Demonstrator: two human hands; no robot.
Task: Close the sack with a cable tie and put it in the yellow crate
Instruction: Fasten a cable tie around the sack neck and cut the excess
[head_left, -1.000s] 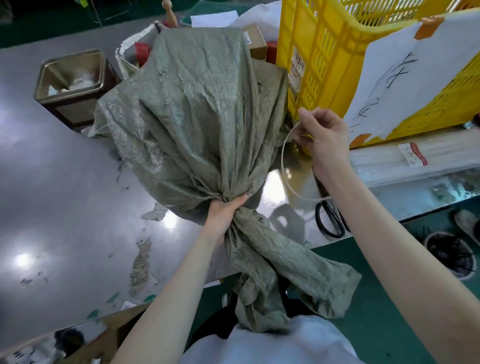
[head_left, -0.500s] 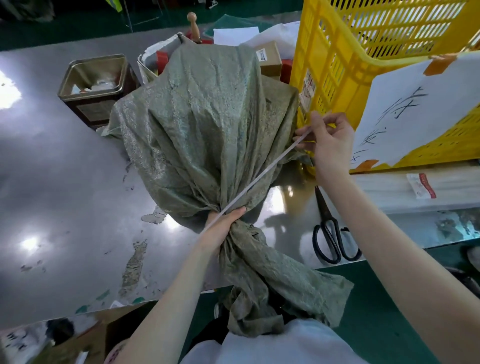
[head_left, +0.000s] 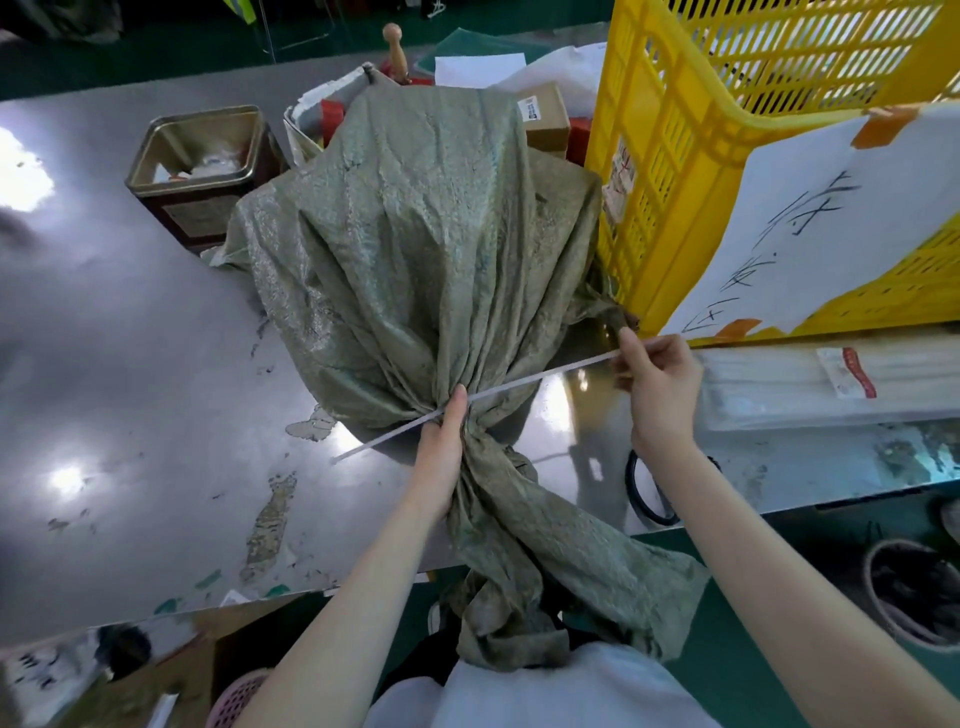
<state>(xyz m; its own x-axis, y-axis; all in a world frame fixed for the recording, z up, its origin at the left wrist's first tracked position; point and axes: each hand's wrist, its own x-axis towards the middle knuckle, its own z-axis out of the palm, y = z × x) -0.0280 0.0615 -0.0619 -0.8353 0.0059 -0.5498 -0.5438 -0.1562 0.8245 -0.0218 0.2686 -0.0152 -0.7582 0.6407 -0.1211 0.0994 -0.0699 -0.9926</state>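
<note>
The grey-green sack (head_left: 415, 260) stands on the steel table (head_left: 130, 364), its far right side against the yellow crate (head_left: 675, 171); its neck is gathered near the table's front edge and the loose mouth hangs over that edge. The left hand (head_left: 441, 457) is wrapped tight around the bunched neck; the right hand (head_left: 657, 384) pinches one end of the white cable tie (head_left: 519, 382), which lies straight across the neck, its other end jutting past the left hand; black scissors (head_left: 644, 493) lie beneath the right wrist.

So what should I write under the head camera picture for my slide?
Left hand grips the green sack's bunched neck while the right hand lays a white cable tie across it, beside the yellow crate.
</note>
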